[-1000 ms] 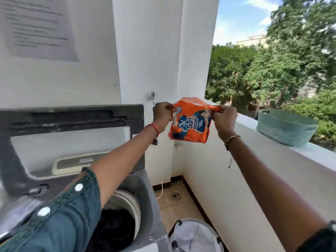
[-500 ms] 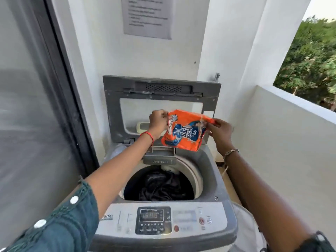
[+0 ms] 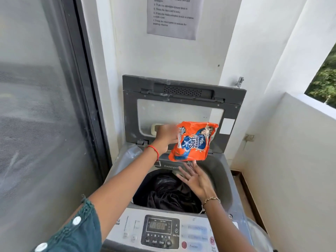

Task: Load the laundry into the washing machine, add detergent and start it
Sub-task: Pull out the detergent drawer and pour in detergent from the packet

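My left hand [image 3: 164,138] grips an orange detergent packet [image 3: 193,142] by its upper left corner and holds it above the back of the top-loading washing machine [image 3: 223,182]. The packet's top edge is torn open. My right hand [image 3: 195,179] is spread open, palm up, just under the packet, beside the grey detergent drawer [image 3: 166,165]. Dark laundry [image 3: 167,193] fills the drum. The machine's lid [image 3: 181,106] stands upright. The control panel [image 3: 161,231] with a lit display lies at the front.
A dark-framed glass door [image 3: 45,115] stands on the left. A printed notice [image 3: 173,15] hangs on the wall above the machine. A tap [image 3: 240,81] sticks out behind the lid. The white balcony wall [image 3: 291,160] runs along the right.
My view swung from the balcony to the machine. My right hand let go of the packet and dropped below it, palm up. My left hand kept the packet over the drawer.
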